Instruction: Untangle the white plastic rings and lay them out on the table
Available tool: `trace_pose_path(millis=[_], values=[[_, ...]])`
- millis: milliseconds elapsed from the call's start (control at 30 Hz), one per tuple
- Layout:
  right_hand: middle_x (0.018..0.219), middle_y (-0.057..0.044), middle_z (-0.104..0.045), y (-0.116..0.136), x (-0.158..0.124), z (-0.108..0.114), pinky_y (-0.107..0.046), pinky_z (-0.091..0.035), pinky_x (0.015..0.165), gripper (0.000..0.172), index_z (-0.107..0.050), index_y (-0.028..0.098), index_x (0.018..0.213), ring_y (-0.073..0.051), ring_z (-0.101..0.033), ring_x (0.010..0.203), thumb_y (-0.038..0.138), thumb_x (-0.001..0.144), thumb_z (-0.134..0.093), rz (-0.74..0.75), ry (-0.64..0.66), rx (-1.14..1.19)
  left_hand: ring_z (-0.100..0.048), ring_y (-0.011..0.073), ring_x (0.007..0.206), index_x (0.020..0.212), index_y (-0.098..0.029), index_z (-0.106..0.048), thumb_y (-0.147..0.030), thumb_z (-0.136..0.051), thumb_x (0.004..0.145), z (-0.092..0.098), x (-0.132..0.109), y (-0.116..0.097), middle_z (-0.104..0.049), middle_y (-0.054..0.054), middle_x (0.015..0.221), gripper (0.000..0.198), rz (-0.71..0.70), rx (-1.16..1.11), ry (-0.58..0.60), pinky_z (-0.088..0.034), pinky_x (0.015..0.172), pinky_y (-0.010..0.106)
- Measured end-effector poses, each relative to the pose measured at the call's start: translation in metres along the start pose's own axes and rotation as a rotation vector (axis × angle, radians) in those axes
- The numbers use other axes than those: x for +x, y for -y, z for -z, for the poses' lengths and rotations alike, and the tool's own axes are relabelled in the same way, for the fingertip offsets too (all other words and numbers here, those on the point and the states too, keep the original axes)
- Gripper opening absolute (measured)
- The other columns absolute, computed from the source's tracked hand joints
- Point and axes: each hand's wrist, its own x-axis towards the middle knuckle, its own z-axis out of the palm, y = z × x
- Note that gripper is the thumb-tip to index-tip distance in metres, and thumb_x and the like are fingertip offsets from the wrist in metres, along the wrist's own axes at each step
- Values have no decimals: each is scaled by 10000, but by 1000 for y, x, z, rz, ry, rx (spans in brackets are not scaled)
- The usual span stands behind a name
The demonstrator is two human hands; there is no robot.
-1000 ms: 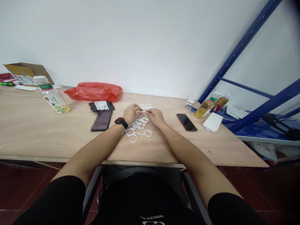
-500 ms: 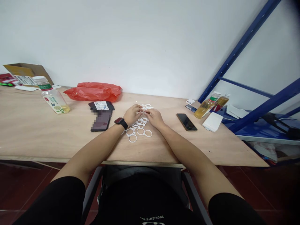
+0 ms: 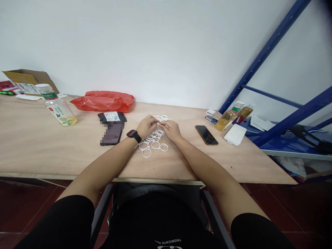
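My left hand (image 3: 147, 126) and my right hand (image 3: 169, 129) meet fingertip to fingertip over the table. Both are closed in a pinch, and a small white piece shows between them; most of it is hidden by the fingers, so its kind cannot be made out. Just in front of the hands lies a pile of white plastic rings (image 3: 155, 145), several of them joined in pairs at a small knob. Behind the fingertips is a second heap of white rings (image 3: 164, 118). A black watch sits on my left wrist.
On the wooden table (image 3: 176, 166), a black package (image 3: 112, 117), a red plastic bag (image 3: 103, 101) and a tea bottle (image 3: 59, 109) lie or stand leftward. To the right are a phone (image 3: 206, 135), a white case (image 3: 235, 134), another bottle (image 3: 226, 119) and a blue rack (image 3: 261, 55).
My fingertips have drawn slightly closer together around the small white piece. The rings and the other things on the table stay where they were.
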Motion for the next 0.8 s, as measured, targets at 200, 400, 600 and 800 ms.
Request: trace_pose_path(millis=[200,400,600,800], values=[[927,-33,-767,-1,-1,1,-343,-523,850,157,-779,266,946,-205,-698,892,325,885,-646,-57,-23,60,-615,152,775,925,-184,-740,-279,-618,888,-3,-1,6,-654,57,865,159,-61,-24,20,-513,743,290],[905,-32,-766,0,-1,2,-334,-519,830,154,-777,262,922,-198,-699,866,327,888,-642,-49,4,71,-623,150,781,885,-180,-741,-321,-610,913,-1,0,7,-659,58,854,194,-100,-39,17,-510,725,279],[900,-27,-760,3,0,3,-327,-513,816,178,-769,257,930,-195,-691,860,339,906,-612,-58,11,49,-603,137,737,857,-170,-721,-264,-590,915,2,0,1,-642,53,841,171,-138,-19,16,-504,698,268],[909,-33,-742,4,1,2,-335,-496,834,178,-748,247,948,-200,-671,883,308,917,-583,-47,-5,28,-599,136,731,888,-155,-693,-194,-574,889,1,1,-4,-632,56,863,125,-155,-9,-20,-518,720,280]])
